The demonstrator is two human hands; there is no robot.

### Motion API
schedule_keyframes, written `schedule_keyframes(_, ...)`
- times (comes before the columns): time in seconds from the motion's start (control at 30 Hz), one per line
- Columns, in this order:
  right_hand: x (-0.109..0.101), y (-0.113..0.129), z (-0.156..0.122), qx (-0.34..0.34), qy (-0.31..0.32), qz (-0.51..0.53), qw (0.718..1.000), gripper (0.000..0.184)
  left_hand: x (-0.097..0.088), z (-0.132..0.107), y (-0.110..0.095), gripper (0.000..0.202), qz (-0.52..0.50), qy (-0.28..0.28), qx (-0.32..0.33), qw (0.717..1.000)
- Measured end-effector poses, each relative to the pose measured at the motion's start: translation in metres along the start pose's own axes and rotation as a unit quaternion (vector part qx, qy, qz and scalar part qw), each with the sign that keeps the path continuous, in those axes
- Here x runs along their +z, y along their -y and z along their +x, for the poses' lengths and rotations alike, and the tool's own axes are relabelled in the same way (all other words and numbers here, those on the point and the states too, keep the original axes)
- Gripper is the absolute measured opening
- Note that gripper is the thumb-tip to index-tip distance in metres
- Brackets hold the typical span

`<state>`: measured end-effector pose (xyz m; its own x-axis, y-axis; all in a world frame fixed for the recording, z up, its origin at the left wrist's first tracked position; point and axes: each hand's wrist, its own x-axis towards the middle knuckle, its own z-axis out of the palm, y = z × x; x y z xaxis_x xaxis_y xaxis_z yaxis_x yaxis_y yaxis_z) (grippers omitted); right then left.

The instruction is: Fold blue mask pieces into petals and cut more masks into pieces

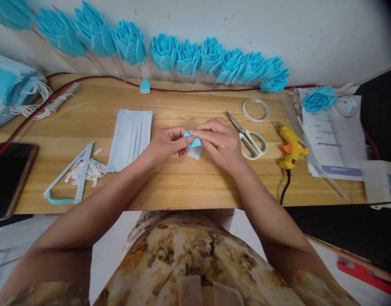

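Note:
Over the middle of the table, my left hand (169, 144) pinches a small blue piece of mask fabric (194, 143) between thumb and fingers. Its upper side is bright blue and a white part hangs below. The fingers of my right hand (221, 142) press on the same piece from the other side, folding or holding its edge. To the left of my left hand lies a pleated light-blue face mask (129, 138). White-handled scissors (251, 142) rest just beyond my right hand. A small folded blue petal (144, 86) sits near the back edge.
Blue fabric flowers (165, 53) on sticks lean along the wall. At right are a yellow glue gun (291, 146), a tape roll (255, 109) and papers (335, 140). Left are mask trimmings (83, 172), a phone (12, 176), a bag of masks (10, 89) and a red-black cable (99, 77).

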<state>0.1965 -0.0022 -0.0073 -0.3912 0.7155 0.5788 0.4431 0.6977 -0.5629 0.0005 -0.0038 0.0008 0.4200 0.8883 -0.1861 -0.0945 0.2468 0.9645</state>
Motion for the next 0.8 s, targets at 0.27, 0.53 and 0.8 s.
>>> schedule_keyframes(0.27,0.001,-0.006,-0.002,-0.042,-0.014,-0.02,0.999,0.031,-0.001,0.001,0.001,0.043,-0.019,0.015,0.005,1.0)
schedule_keyframes(0.53,-0.001,0.003,-0.001,0.031,-0.002,0.038,0.999,0.03,-0.001,0.001,0.003,0.033,-0.028,0.002,0.025,0.999)
schedule_keyframes(0.8,-0.004,0.006,0.0,0.139,0.001,0.119,0.983,0.026,-0.003,0.004,0.004,0.021,-0.049,-0.052,0.048,0.996)
